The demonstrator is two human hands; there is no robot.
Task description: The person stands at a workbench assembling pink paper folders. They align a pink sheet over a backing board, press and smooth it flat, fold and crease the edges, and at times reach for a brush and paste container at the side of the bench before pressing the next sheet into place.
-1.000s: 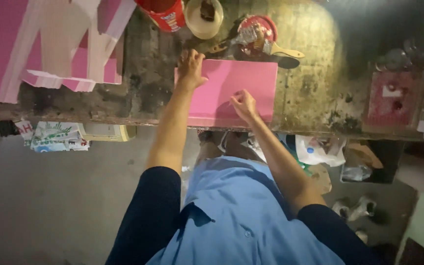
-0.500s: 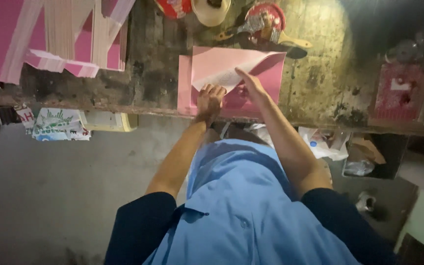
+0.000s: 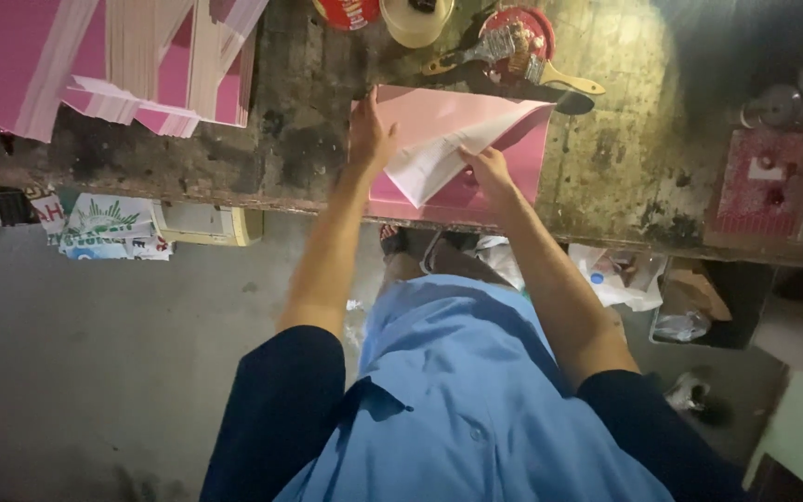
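Note:
A pink sheet (image 3: 513,149) lies on the worn workbench (image 3: 299,139) in front of me. Its near left corner is folded over, showing the white underside (image 3: 429,163). My left hand (image 3: 371,135) lies flat on the left edge of the sheet, fingers spread. My right hand (image 3: 487,169) pinches the folded white flap near its lower edge.
Stacks of pink sheets and pale strips (image 3: 132,65) fill the bench's left. A red tin (image 3: 350,11), a tape roll (image 3: 415,17), a red dish (image 3: 518,33) and a wooden-handled brush (image 3: 550,79) sit behind the sheet. A red block (image 3: 764,181) is at right. Clutter lies under the bench.
The sheet lay flat a second ago with both hands on it. Its corner has since been lifted and folded across, and my left hand moved up to the sheet's left edge.

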